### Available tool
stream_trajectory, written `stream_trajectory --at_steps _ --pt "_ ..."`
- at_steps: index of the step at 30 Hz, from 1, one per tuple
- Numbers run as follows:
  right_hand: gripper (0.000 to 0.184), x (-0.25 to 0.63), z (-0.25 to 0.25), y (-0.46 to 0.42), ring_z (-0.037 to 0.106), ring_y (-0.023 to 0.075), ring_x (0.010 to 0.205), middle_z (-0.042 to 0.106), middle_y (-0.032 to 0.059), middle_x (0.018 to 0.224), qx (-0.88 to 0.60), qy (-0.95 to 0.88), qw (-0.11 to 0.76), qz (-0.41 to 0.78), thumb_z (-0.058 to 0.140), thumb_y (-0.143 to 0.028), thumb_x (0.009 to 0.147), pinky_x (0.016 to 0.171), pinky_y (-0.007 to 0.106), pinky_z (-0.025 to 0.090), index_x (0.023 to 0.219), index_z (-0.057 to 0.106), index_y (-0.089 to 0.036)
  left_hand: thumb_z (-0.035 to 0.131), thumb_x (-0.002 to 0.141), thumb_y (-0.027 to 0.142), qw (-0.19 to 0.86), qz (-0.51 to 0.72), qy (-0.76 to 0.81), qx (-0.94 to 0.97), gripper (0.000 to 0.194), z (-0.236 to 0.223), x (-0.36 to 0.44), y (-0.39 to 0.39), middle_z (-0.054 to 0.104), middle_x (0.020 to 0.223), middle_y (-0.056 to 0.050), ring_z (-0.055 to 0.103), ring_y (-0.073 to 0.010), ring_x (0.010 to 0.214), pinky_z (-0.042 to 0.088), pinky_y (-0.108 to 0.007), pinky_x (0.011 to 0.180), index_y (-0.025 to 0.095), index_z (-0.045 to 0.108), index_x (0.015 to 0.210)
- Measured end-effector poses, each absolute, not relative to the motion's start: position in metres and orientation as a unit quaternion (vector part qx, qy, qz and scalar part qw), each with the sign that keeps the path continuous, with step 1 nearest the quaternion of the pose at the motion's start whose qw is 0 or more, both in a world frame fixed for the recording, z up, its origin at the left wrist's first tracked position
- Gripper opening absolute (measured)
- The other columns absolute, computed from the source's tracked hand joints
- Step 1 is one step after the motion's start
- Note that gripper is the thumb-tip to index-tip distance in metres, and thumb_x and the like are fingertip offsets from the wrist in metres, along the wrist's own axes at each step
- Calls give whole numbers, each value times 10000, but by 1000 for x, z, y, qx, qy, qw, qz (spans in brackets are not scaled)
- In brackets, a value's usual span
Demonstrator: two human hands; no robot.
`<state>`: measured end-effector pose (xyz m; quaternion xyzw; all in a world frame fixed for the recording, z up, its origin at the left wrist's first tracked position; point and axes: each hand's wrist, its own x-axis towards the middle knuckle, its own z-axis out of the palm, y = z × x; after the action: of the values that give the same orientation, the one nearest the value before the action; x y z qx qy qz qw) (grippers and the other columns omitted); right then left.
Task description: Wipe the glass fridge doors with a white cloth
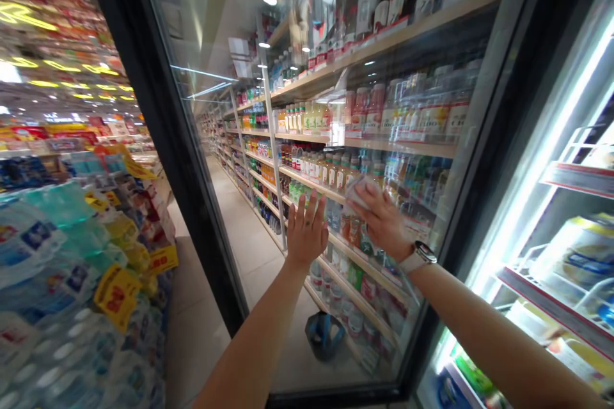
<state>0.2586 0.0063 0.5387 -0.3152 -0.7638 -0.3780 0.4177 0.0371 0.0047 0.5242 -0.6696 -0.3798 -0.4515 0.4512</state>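
Well, left hand [307, 230] open, fingers [311, 209] spread and empty, apparently flat against the glass door [201, 217]. Right hand [381, 223] curled firmly over a pale wad [361, 193], perhaps cloth or tissue, too blurred to tell. Wad at the right fingertips, up against the glass, just right of the left hand, long side slanting across the fingers; right hand plainly the nearer. Watch [422, 254] on the right wrist. Beyond the glass, bottles [364, 115] on wooden shelves [393, 144]. Off to the left, stacked water packs [48, 236]; off to the right, brightly lit cooler shelves [561, 281]
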Motion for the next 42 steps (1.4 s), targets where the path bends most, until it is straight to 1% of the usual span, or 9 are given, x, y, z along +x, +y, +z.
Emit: stream_trajectory --at_steps 3,5,11,14,19,26,30,37,42 --pt "523 257 557 13 319 242 1453 483 67 1492 -333 -716 487 -373 392 -82 915 1177 543 265 1392 516 -259 421 927 247 453 -457 -374 -668 679 524 37 5 274 1567 -86 127 -228 1494 117 -423 1238 168 161 1549" --pt "527 257 535 14 361 235 1432 513 69 1466 -328 -709 500 -375 398 -78 914 1168 521 299 1392 517 -264 431 922 243 451 -457 -375 -669 686 524 38 4 277 1566 -88 127 -230 1493 123 -426 1238 168 162 1549" --pt "551 268 399 -3 584 169 1215 652 25 1309 -307 -787 390 -367 381 -34 898 1099 381 409 1340 575 -299 418 927 241 460 -453 -381 -662 670 524 41 -2 268 1567 -94 112 -234 1493 110 -428 1240 150 177 1545" --pt "503 278 367 -13 618 137 1128 685 -11 1254 -278 -818 352 -359 367 -62 928 1044 321 443 1302 603 -301 421 927 245 454 -448 -386 -666 675 523 42 -4 264 1567 -96 119 -242 1491 115 -439 1239 155 171 1546" --pt "480 285 418 -7 548 117 1246 644 -22 1324 -238 -844 321 -358 400 -85 944 1092 314 393 1326 579 -315 426 925 244 440 -450 -388 -674 685 524 41 -3 274 1565 -89 150 -242 1487 129 -446 1238 170 154 1549" --pt "548 278 540 13 337 238 1444 483 66 1491 -316 -722 473 -394 417 -60 903 1178 525 278 1404 503 -265 429 925 252 439 -457 -375 -677 684 524 38 1 264 1571 -73 124 -233 1494 127 -437 1238 177 159 1550" --pt "606 273 500 12 330 276 1446 402 75 1545 -357 -691 506 -373 402 -74 904 1161 573 300 1471 411 -287 440 927 252 447 -457 -377 -670 683 525 39 -1 270 1568 -74 118 -231 1494 116 -433 1240 170 165 1548" --pt "663 274 358 -8 502 229 1323 579 21 1398 -382 -737 418 -369 373 -16 861 1125 462 407 1436 464 -334 454 923 257 450 -461 -372 -668 690 524 40 -4 281 1563 -79 141 -233 1490 116 -430 1241 170 172 1547" --pt "642 271 402 -4 488 219 1332 573 44 1403 -371 -753 402 -365 372 -6 862 1129 492 386 1409 498 -317 453 931 274 430 -459 -379 -679 693 523 38 1 281 1566 -79 164 -244 1485 116 -445 1239 198 151 1551"
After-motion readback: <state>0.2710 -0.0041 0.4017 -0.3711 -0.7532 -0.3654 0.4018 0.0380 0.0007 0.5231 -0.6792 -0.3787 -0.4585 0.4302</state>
